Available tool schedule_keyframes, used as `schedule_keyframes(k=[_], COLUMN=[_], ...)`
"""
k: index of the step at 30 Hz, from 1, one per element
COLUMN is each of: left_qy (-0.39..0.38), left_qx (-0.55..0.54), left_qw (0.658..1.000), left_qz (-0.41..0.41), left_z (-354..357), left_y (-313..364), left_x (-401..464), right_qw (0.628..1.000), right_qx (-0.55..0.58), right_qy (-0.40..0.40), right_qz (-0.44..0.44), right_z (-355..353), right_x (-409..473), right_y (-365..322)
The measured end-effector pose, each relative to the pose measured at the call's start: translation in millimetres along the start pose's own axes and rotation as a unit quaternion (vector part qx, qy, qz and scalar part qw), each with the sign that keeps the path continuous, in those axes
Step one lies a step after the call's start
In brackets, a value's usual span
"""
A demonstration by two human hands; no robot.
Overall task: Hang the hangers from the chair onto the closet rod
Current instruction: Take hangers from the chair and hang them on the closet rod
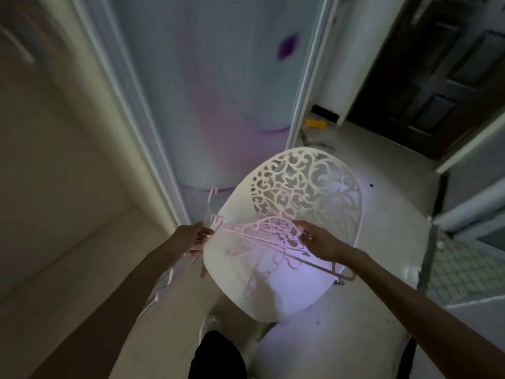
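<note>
Head view: both hands' fingers pinch pink hangers (262,233) over a white chair (273,285) on pale floor (382,165).

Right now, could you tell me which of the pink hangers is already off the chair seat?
The hanger held by the left hand beside the chair; the other hangers lie piled on the seat.

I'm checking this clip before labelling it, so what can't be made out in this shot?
- Closet rod: none shows in the head view; above the top edge if there at all.
- Pale pink plastic hangers on the white cut-out plastic chair: tangled and blurred, so no count.
- Left hand: grips hangers, fingers blurred.
- Right hand: on the pile; grip unclear.
- Chair legs: hidden under the seat.
</note>
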State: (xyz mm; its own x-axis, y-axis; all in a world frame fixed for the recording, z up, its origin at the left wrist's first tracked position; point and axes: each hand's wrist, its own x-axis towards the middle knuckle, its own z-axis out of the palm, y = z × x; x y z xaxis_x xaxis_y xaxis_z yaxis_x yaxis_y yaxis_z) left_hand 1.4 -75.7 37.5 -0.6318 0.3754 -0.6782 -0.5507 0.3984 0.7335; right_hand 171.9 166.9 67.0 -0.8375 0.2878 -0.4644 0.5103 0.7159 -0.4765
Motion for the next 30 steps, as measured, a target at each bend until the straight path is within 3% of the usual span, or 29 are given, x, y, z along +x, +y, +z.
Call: schedule_keyframes(k=[4,9,14,22,30], left_qy=[0.018,0.104,0.191,0.297,0.245], left_qx=[0.005,0.0,-0.107,-0.185,-0.215], left_qw=[1.0,0.993,0.975,0.926,0.914], left_qz=[-0.013,-0.05,0.028,0.143,0.241], left_z=[-51,-136,-212,-332,-451], left_y=[-12,-20,-7,27,79], left_x=[-53,-133,-208,-269,-292], right_qw=[0.995,0.976,0.954,0.937,0.927], right_qx=[-0.066,-0.129,-0.149,-0.114,-0.08], right_qy=[-0.065,-0.112,-0.123,-0.02,0.105], right_qz=[-0.043,-0.137,-0.231,-0.328,-0.352], right_z=[5,22,28,42,26], right_x=[-7,-7,-13,-24,-26], right_y=[-54,-156,-273,-442,-586])
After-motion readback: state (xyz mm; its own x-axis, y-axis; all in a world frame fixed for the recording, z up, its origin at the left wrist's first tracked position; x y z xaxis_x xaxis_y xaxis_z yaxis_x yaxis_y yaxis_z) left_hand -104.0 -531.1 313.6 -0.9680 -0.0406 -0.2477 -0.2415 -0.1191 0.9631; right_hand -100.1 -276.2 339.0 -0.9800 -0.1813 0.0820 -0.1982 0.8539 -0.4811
